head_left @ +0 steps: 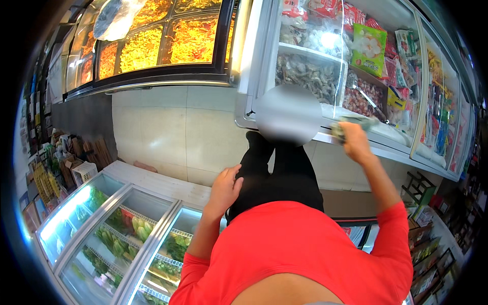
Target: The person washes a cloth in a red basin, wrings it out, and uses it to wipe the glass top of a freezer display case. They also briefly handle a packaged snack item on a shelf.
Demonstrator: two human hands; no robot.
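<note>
My right hand (354, 141) is closed on a crumpled grey-green cloth (365, 122) at the front edge of a chest freezer (249, 66) with glass lids. Whether the cloth presses on the glass or the rim I cannot tell. Under the glass lie frozen shrimp-like pieces (307, 76), a green bag (368, 48), several red and white packs, and a metal scoop (368, 96) on reddish pieces. My left hand (225, 190) hangs beside my thigh, fingers loosely apart, with nothing in it. A round blurred patch covers part of the freezer's near left corner.
At the upper left a lit display case (157, 79) holds trays of yellow and orange food. Behind me at the lower left stands a glass-door cooler (175, 208) with green vegetables. Pale floor tiles (152, 122) lie between them. A dark stool (419, 187) stands at the right.
</note>
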